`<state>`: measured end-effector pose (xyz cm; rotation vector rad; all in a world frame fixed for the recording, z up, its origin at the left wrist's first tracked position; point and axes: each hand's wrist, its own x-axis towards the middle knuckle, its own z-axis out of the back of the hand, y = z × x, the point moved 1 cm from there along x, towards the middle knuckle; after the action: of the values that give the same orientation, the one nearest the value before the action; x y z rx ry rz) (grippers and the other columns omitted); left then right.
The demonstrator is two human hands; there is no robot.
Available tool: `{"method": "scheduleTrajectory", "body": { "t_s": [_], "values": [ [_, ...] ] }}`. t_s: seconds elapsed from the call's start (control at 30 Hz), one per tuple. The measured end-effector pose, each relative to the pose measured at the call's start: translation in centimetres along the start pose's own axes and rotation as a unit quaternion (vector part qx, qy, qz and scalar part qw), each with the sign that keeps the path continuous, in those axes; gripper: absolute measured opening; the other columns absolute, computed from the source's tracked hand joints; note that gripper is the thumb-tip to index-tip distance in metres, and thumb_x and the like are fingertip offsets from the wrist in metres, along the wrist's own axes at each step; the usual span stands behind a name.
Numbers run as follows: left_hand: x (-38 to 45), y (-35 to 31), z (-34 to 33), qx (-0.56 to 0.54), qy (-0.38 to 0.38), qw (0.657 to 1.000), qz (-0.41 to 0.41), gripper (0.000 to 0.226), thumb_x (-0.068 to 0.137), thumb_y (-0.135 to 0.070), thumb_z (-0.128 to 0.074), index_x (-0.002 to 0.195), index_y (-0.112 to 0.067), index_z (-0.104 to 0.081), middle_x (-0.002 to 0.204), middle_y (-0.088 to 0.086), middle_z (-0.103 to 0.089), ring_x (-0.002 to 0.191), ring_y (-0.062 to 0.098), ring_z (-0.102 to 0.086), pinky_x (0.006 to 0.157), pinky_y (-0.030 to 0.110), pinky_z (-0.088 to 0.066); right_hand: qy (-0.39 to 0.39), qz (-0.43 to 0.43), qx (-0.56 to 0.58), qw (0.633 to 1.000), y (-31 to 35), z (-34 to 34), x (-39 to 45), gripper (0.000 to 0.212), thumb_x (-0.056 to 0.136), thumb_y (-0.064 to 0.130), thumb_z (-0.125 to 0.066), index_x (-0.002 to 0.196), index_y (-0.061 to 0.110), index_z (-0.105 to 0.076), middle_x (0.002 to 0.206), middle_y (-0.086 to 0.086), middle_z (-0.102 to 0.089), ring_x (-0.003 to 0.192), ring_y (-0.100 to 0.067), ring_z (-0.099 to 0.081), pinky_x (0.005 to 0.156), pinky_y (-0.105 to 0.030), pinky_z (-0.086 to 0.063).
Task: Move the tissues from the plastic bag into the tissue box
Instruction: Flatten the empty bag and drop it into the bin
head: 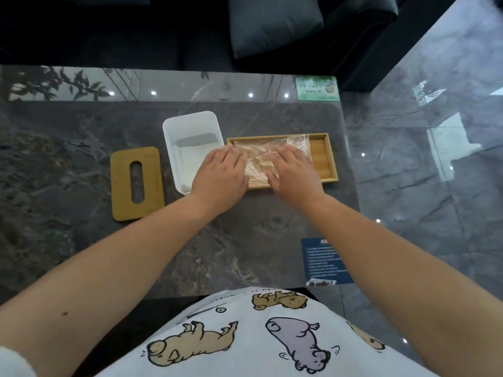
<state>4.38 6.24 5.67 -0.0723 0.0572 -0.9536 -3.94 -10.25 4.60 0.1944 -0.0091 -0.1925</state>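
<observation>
Both hands, left hand and right hand, lie flat with fingers spread on the apparently empty plastic bag in the wooden tray, right of the white tissue box.

1. A low table with a dark grey, marble-patterned top fills the middle of the view; its surface is glossy.
2. Along the table's far edge the gloss mirrors leafy branches and a row of small white ceiling lights.
3. Beyond the far edge stands a dark sofa, with a grey cushion resting on it.
4. To the right lies a polished grey marble floor of large tiles, bright with pale window-like reflections.
5. A green card lies at the table's far right corner.
6. A dark blue printed sheet lies near the table's near right corner.
</observation>
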Motion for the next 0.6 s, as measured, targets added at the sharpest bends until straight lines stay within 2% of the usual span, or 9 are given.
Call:
{"method": "scheduleTrajectory", "body": {
  "t_s": [0.3, 0.47, 0.53, 0.6],
  "values": [
    [3.8, -3.6, -2.4, -0.007, 0.031, 0.999, -0.022, 0.054, 0.089, -0.031, -0.051, 0.134, -0.001, -0.048, 0.138, 0.019, -0.051, 0.128, 0.036, -0.044, 0.110, 0.048, -0.031, 0.041, -0.047, -0.011, 0.998, -6.5, -1.1, -0.4, 0.047, 0.093, 0.030, -0.054, 0.133, 0.006, -0.051, 0.142, -0.016, -0.048, 0.134, -0.033, -0.037, 0.110, -0.048, -0.034],
    [5.9, -4.6, -5.0, -0.011, 0.077, 0.997, -0.003, 0.058, 0.096, -0.035, -0.043, 0.143, -0.002, -0.035, 0.150, 0.019, -0.036, 0.138, 0.036, -0.030, 0.116, 0.050, -0.021, 0.071, -0.061, -0.017, 0.995, -9.1, -2.6, 0.5, 0.055, 0.096, 0.035, -0.049, 0.140, 0.005, -0.040, 0.149, -0.017, -0.040, 0.137, -0.032, -0.032, 0.114, -0.043, -0.026],
    [6.5, -5.0, -6.0, -0.019, 0.087, 0.996, 0.011, 0.060, 0.097, -0.036, -0.041, 0.145, -0.002, -0.031, 0.154, 0.020, -0.031, 0.141, 0.037, -0.025, 0.116, 0.050, -0.017, 0.092, -0.089, 0.001, 0.992, -9.6, -3.4, 1.0, 0.060, 0.097, 0.036, -0.048, 0.144, 0.004, -0.032, 0.153, -0.020, -0.032, 0.140, -0.033, -0.029, 0.115, -0.042, -0.025],
    [7.0, -5.1, -6.9, -0.030, 0.098, 0.994, 0.027, 0.062, 0.098, -0.038, -0.039, 0.147, -0.003, -0.027, 0.156, 0.018, -0.026, 0.144, 0.035, -0.021, 0.116, 0.049, -0.014, 0.099, -0.138, 0.036, 0.985, -9.8, -3.7, 1.7, 0.063, 0.097, 0.035, -0.047, 0.146, 0.001, -0.027, 0.152, -0.022, -0.032, 0.138, -0.035, -0.033, 0.112, -0.043, -0.029]
  ]
}}
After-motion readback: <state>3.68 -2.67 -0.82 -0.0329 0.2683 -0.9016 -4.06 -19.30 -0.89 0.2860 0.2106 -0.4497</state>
